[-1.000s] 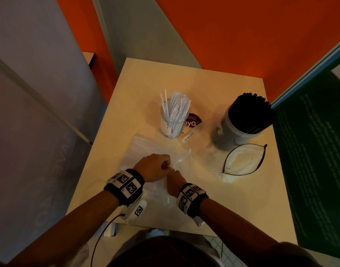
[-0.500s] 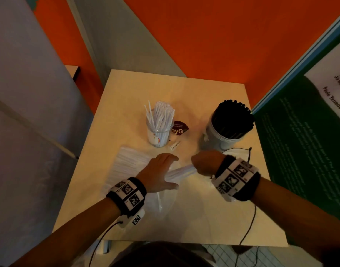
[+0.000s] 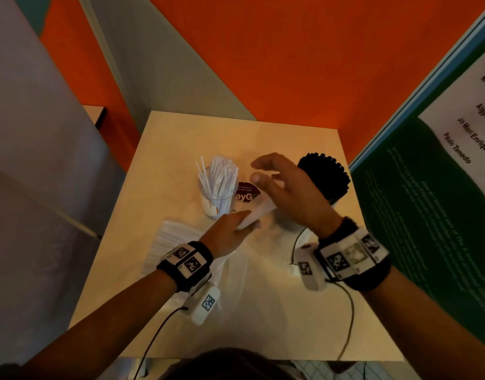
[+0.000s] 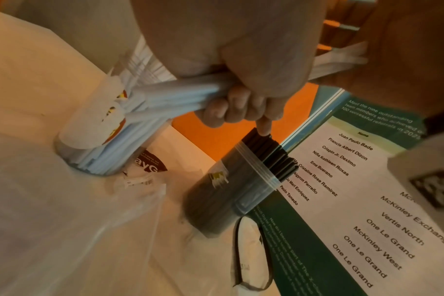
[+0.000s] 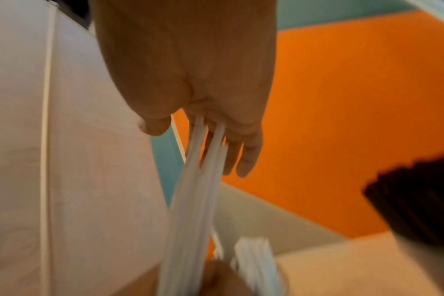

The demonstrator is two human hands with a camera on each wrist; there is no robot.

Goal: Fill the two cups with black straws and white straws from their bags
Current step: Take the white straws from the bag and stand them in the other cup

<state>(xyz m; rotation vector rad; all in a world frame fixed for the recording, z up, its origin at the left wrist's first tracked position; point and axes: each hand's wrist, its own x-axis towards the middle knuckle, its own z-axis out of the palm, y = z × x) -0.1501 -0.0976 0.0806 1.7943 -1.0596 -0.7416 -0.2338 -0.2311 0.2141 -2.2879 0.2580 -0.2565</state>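
My left hand (image 3: 233,229) grips a bundle of white straws (image 3: 259,212) at its lower end; the left wrist view shows the fingers (image 4: 231,112) curled round the bundle (image 4: 175,94). My right hand (image 3: 274,176) hovers above with straight, spread fingers, and the bundle's upper end (image 5: 198,190) lies against its fingers (image 5: 241,156). The clear cup of white straws (image 3: 216,190) stands just left of the hands. Behind my right hand stands the cup packed with black straws (image 3: 325,176). The plastic bag of white straws (image 3: 172,242) lies under my left wrist.
The small beige table (image 3: 263,325) is boxed in by orange walls. A green and white poster (image 3: 428,215) stands close on the right. A flat bag with a black rim (image 4: 251,256) lies near the black cup; a dark sticker (image 3: 245,194) sits between the cups.
My right hand drew the straw bundle out of the bag, then rose and opened. My left hand left the bag and now grips the bundle's lower end.
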